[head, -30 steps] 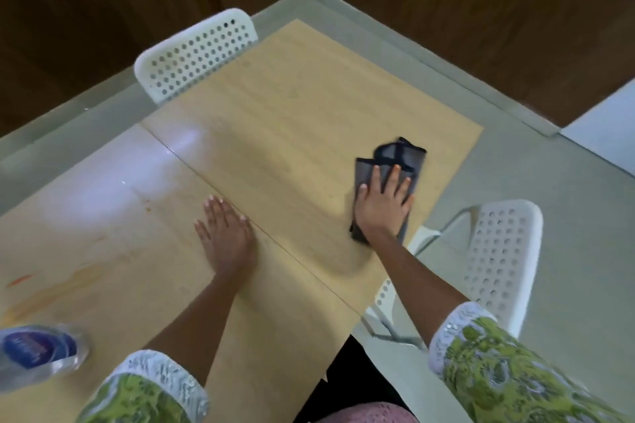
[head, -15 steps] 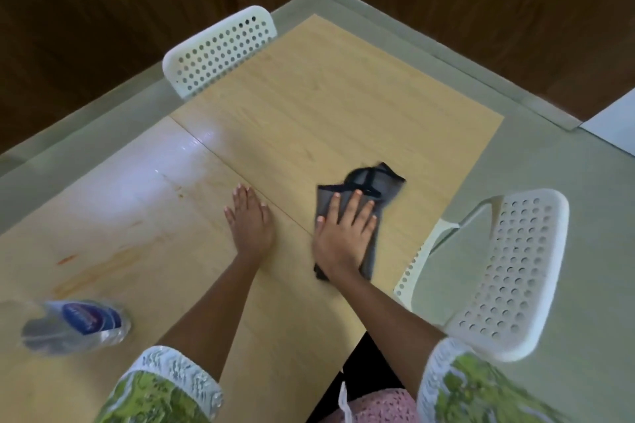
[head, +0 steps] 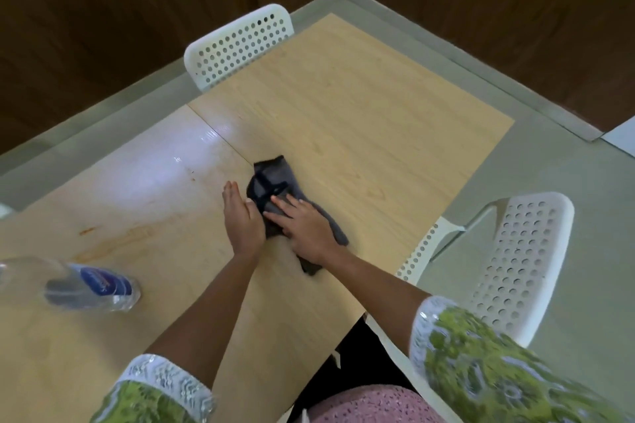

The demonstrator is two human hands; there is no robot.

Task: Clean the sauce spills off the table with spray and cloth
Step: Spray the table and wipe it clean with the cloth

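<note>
A dark grey cloth [head: 275, 178] lies crumpled on the light wooden table [head: 378, 120], at the seam between its two tops. My right hand [head: 304, 225] presses flat on the cloth's near part, fingers spread. Lying flat on the table, my left hand [head: 240, 220] has its thumb side touching the cloth's left edge. Orange-brown sauce smears [head: 113, 240] streak the left tabletop, with a small speck [head: 192, 178] farther back. A clear bottle with a blue label [head: 92, 288] lies on its side at the left.
One white perforated chair [head: 240, 41] stands at the table's far side. A second [head: 508, 268] stands at the right, near my body. Grey floor and dark wood walls surround the table. A wet sheen [head: 154, 178] covers the left tabletop.
My right hand has swept the cloth leftward across the table until it meets my left hand. The cloth has bunched up. The view has shifted, bringing more of the bottle in.
</note>
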